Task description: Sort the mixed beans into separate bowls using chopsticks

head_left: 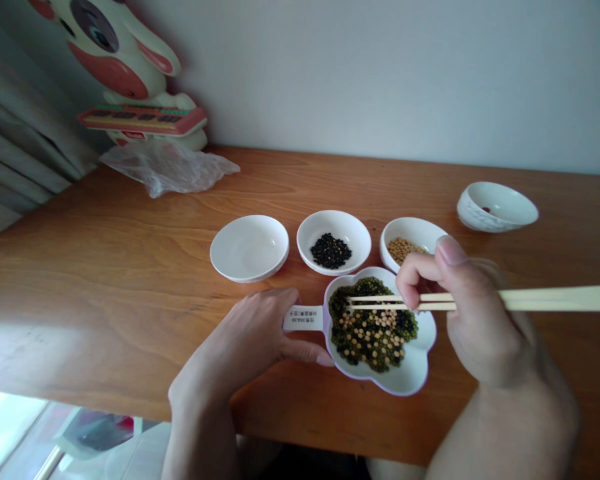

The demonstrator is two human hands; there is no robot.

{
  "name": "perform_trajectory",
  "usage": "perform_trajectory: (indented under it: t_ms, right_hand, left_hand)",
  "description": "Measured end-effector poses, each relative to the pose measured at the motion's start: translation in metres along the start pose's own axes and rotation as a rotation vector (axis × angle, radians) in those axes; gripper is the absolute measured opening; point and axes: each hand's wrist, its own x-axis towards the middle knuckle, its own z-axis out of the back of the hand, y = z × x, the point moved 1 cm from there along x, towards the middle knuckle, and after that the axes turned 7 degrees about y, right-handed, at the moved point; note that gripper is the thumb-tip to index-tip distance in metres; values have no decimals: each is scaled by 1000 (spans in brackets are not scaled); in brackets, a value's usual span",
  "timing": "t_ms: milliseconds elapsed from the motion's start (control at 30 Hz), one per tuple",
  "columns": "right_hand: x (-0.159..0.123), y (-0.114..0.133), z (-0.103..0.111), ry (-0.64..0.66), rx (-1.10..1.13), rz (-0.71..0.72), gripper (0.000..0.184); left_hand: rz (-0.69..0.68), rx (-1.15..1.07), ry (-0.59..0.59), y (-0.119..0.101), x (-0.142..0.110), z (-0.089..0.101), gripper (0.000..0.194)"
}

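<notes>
My left hand (270, 327) grips the labelled handle of a white, purple-rimmed, flower-shaped dish (416, 381). Mixed green, black and tan beans (367, 333) lie in the dish. With my right hand (473, 307) I hold a pair of pale chopsticks (545, 298), their tips among the beans at the dish's upper left. I cannot make out whether a bean is between the tips. Behind the dish, a white bowl (305, 237) holds black beans (331, 251). Tan beans (403, 249) sit in another white bowl (420, 230), partly hidden by my right hand.
A white bowl (250, 250) with nothing visible inside stands at the left of the row. Farther right is a patterned bowl (497, 207) with a small dark thing in it. A plastic bag (173, 170) and a cow-shaped toy keyboard (140, 120) are at the back left of the wooden table (105, 293).
</notes>
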Motion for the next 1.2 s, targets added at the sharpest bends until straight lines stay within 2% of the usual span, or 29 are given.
perform_trajectory:
  t_ms: [367,933,1200]
  right_hand:
    - [3,2,0,-32,-54,76,57]
    - [2,2,0,-86,-86,90,60]
    - [-7,14,3,-198,-84,85,61]
  left_hand:
    - [-20,-10,4,3,0,-1,69]
    - [-15,-8,-18,2,0,-2,68]
    - [-7,-20,-6,1,-2,0,65]
